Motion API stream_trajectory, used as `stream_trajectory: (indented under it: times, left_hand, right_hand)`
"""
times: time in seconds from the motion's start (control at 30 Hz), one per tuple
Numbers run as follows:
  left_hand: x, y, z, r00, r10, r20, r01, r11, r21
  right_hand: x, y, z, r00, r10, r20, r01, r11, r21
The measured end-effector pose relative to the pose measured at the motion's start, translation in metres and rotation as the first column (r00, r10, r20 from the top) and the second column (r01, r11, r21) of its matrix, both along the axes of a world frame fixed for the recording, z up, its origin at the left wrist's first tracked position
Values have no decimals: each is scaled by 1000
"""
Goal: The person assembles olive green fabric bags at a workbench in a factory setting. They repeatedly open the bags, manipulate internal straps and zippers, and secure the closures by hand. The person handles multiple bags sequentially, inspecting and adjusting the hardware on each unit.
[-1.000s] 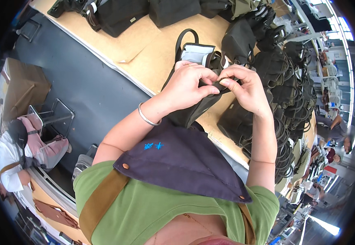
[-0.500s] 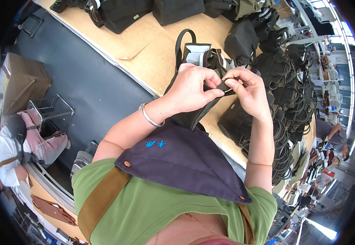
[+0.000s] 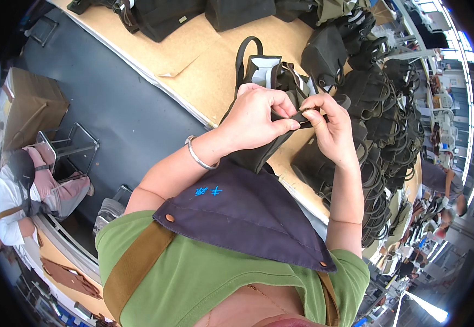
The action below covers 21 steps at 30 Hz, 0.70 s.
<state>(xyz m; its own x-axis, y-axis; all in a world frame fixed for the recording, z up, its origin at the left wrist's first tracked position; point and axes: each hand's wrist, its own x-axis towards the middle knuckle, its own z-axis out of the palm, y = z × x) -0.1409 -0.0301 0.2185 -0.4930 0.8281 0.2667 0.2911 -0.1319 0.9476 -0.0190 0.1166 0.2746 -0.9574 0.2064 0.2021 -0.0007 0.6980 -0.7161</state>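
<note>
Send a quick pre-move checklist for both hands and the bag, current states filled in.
1. Left hand pinching the dark bag: ok.
2. Right hand pinching the same bag, close beside the left: ok.
3. Handle loop rising above the left hand, not gripped: ok.
4. Detail between the fingers in plain view: not ok, mostly covered.
5. Right hand not touching the bag pile: cannot tell.

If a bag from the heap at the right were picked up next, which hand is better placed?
Probably the right hand: it is nearer the heap of bags, with the left hand farther away. Both hands pinch the held bag, so the right would first need to let go.
</note>
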Motion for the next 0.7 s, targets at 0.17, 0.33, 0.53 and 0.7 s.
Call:
stream_trajectory:
  times: [0.17, 0.33, 0.53, 0.7]
  left_hand:
    - [-10, -2, 1, 975, -184, 124, 187, 982, -9]
    - [-17, -3, -4, 944, -271, 189, 276, 961, -1]
    - [-15, -5, 0, 961, -239, 143, 244, 970, -19]
    - [-9, -4, -6, 994, -101, -41, 104, 992, 77]
  right_hand:
    - [0, 1, 4, 999, 6, 39, -6, 1000, -8]
    - [0, 1, 9, 996, 17, 87, -15, 1000, -25]
    - [-1, 1, 10, 995, 32, 91, -29, 999, -31]
    - [-1, 0, 10, 994, 38, 100, -35, 999, -39]
